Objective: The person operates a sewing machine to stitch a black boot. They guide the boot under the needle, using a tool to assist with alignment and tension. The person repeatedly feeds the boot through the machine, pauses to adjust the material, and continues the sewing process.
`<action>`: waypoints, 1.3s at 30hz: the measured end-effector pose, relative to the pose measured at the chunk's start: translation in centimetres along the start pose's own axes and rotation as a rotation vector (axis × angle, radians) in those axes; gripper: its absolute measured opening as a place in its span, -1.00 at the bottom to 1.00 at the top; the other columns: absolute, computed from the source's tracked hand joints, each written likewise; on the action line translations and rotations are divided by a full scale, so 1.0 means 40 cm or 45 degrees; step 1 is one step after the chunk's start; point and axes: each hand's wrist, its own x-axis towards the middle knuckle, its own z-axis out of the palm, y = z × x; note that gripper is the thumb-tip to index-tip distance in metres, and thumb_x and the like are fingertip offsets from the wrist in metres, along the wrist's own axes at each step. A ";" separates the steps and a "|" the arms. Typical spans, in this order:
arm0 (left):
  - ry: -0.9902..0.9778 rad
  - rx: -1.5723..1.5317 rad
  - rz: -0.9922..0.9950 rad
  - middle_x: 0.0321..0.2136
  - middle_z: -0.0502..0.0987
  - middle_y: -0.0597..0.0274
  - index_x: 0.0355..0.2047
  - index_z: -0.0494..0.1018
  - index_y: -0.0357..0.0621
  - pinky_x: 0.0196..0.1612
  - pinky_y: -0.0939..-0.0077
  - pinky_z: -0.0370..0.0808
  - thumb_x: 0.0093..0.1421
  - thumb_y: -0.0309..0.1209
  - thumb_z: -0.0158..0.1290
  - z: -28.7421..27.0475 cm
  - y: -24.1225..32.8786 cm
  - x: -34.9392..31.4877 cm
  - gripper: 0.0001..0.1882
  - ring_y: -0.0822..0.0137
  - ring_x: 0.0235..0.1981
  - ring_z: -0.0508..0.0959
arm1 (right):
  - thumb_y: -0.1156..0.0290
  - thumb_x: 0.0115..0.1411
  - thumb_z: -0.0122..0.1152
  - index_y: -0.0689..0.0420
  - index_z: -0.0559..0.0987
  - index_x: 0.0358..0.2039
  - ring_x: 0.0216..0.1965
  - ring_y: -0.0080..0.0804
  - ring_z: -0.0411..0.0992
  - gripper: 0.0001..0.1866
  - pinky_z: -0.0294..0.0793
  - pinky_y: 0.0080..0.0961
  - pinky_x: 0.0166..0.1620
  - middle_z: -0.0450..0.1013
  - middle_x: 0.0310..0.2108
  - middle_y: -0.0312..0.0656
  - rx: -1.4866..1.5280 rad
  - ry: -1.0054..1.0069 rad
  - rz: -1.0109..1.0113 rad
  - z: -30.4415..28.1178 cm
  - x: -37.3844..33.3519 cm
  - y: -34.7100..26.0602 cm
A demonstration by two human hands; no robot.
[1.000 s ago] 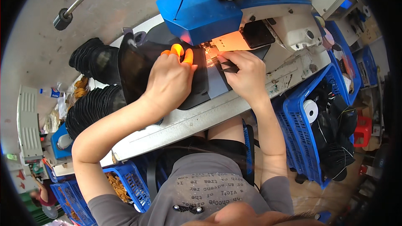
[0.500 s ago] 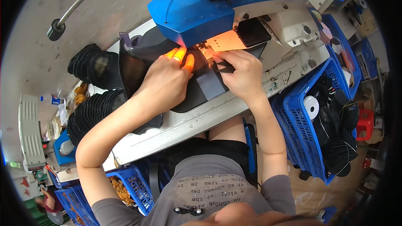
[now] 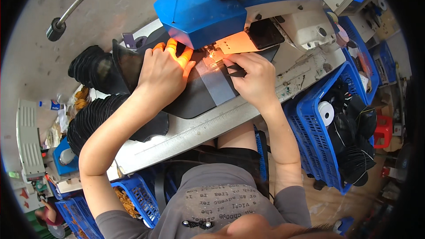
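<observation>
A black fabric piece (image 3: 186, 104) with a grey band (image 3: 215, 87) across it lies on the pale bed of a sewing machine (image 3: 199, 15) with a blue cover. My left hand (image 3: 163, 76) rests on this piece, fingers stretched and apart, their tips lit orange next to the blue head. Close to the lit needle area (image 3: 215, 54), my right hand (image 3: 256, 77) pinches a narrow black strip (image 3: 237, 71) between thumb and fingers. The piece's far left edge (image 3: 124, 68) curls upward beside my left wrist. The needle itself is too small to make out.
Stacks of black pieces (image 3: 90, 68) stand at the left. A dark phone (image 3: 265, 34) lies on the machine bed. Blue crates (image 3: 316, 141) with black goods stand at the right. A bent metal lamp arm (image 3: 84, 1) hangs at upper left.
My left hand has slid left over the fabric, its fingers spreading more. The curled edge of the black piece has shifted left. My right hand keeps its pinch on the strip.
</observation>
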 end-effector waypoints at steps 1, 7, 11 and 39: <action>0.017 0.025 -0.035 -0.25 0.52 -0.01 -0.13 0.58 -0.13 -0.22 0.31 0.36 0.17 -0.25 0.12 0.005 0.008 -0.003 -0.68 0.07 -0.28 0.50 | 0.49 -0.10 0.27 0.14 0.65 -0.42 -0.39 -0.18 0.51 -0.83 0.47 -0.33 -0.31 0.55 -0.48 -0.16 0.002 0.000 0.001 -0.001 0.000 0.001; 0.008 0.214 -0.330 -0.52 0.46 0.09 -0.19 0.60 -0.09 -0.34 0.27 0.32 0.18 -0.20 0.08 0.012 0.104 -0.016 -0.70 0.14 -0.43 0.48 | 0.47 -0.10 0.27 0.15 0.65 -0.42 -0.40 -0.18 0.52 -0.83 0.47 -0.33 -0.31 0.55 -0.48 -0.16 0.002 0.016 -0.012 0.006 -0.002 0.003; 0.007 0.213 -0.436 -0.59 0.44 0.11 -0.36 0.60 -0.12 -0.37 0.26 0.29 0.17 -0.21 0.09 0.013 0.137 -0.003 -0.75 0.15 -0.46 0.46 | 0.46 -0.10 0.28 0.14 0.65 -0.43 -0.40 -0.19 0.52 -0.84 0.47 -0.33 -0.31 0.55 -0.48 -0.16 0.010 0.028 -0.006 0.009 -0.003 0.006; 0.035 0.163 -0.466 -0.58 0.46 0.05 -0.19 0.61 -0.19 -0.38 0.24 0.30 0.22 -0.16 0.04 -0.004 0.132 -0.045 -0.64 0.09 -0.51 0.49 | 0.35 0.15 0.13 0.15 0.52 -0.38 -0.54 -0.23 0.55 -0.86 0.51 -0.34 -0.49 0.52 -0.55 -0.08 -0.570 -0.412 -0.142 0.035 0.042 -0.068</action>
